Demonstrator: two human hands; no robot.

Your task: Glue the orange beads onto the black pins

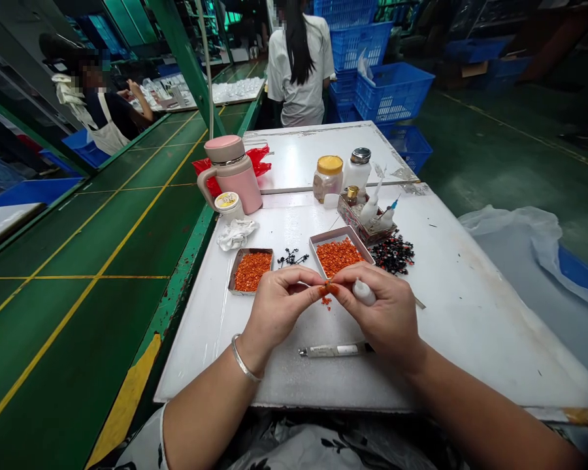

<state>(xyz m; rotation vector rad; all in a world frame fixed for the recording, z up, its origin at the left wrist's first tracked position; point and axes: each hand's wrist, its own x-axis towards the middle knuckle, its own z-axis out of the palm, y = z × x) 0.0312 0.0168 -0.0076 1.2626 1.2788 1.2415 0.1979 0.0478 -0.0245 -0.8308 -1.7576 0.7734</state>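
Note:
My left hand and my right hand meet above the white table, thumbs and forefingers pinched together at the tips. Whatever sits in that pinch is too small to name. A white squeeze bottle is also tucked in my right hand, under the curled fingers. Just below the fingertips lie a few loose orange pieces. Beyond the hands stand a larger box of orange pieces and, to the left, a smaller one. Small black stemmed parts lie between them. A pen-like tool rests nearer me.
A pile of black parts lies right of a tray with bottles. Jars and a pink mug stand farther back. A green conveyor runs along the left. Two people and blue crates are behind.

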